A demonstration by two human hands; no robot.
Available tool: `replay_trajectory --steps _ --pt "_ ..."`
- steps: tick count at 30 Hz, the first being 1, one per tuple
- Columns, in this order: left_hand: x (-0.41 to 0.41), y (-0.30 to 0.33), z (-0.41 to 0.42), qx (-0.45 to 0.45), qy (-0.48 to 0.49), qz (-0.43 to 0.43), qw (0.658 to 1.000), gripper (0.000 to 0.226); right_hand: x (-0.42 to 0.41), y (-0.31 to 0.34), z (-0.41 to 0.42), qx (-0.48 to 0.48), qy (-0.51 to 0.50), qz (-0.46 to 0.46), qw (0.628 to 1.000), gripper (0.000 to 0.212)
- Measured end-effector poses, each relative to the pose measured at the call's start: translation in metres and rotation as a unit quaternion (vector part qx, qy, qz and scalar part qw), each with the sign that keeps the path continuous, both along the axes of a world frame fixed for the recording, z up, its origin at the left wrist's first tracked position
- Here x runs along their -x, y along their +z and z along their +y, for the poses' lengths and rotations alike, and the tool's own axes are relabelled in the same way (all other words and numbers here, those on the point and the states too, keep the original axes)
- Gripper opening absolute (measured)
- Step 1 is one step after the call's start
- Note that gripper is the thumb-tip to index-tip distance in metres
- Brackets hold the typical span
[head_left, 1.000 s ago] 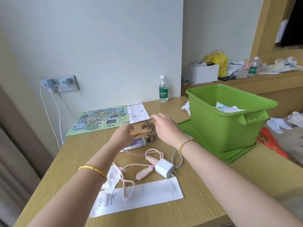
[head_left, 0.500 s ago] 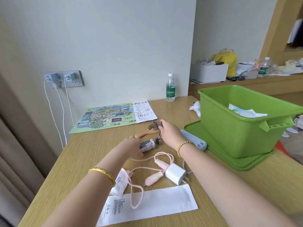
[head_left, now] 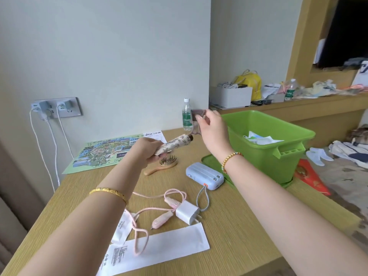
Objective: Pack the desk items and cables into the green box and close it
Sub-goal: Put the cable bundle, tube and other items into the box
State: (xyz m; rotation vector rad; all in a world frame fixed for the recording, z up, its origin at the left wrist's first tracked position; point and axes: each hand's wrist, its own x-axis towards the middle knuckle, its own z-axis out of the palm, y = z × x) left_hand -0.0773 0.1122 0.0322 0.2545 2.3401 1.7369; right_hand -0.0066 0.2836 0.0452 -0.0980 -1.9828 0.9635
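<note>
Packing looks barely begun, judging by how much lies out. The left hand [head_left: 147, 149] grips a cream floral-patterned tube [head_left: 175, 145] above the worktop [head_left: 249, 226], while the right hand [head_left: 211, 126] pinches a small dark brownish item [head_left: 196, 112], too blurred to name, just beside the rim of the open green plastic box [head_left: 278, 160], which holds only some white papers [head_left: 260, 138]. Its green lid [head_left: 209, 159] lies under it. Left on the worktop: a wooden hairbrush [head_left: 162, 165], pale blue power bank [head_left: 205, 175], white charger plug [head_left: 188, 214], pink cable [head_left: 157, 208] and white paper sleeve [head_left: 159, 250].
</note>
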Motion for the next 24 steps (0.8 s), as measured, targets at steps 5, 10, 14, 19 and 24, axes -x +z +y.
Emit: replay_trajectory --steps 5,10,14,19,24 --pt "-0.024 0.029 0.06 -0.173 -0.015 -0.004 0.985 0.012 -0.038 0.023 0.05 0.01 -0.075 0.019 0.997 0.022" --pt "-0.06 0.046 0.136 -0.141 -0.103 0.034 0.984 0.023 -0.064 0.023 0.109 -0.096 -0.181 -0.182 0.962 0.048" --pt "-0.083 0.05 0.183 -0.04 -0.137 0.074 0.987 0.031 -0.08 0.017 0.137 -0.162 -0.199 -0.29 0.922 0.056" --pt "-0.094 0.048 0.211 0.162 -0.165 0.179 0.956 0.04 -0.083 0.011 0.148 -0.183 -0.22 -0.379 0.88 0.053" --pt "-0.08 0.039 0.199 0.225 -0.155 0.23 0.934 0.043 -0.078 0.01 0.134 -0.179 -0.203 -0.337 0.902 0.052"
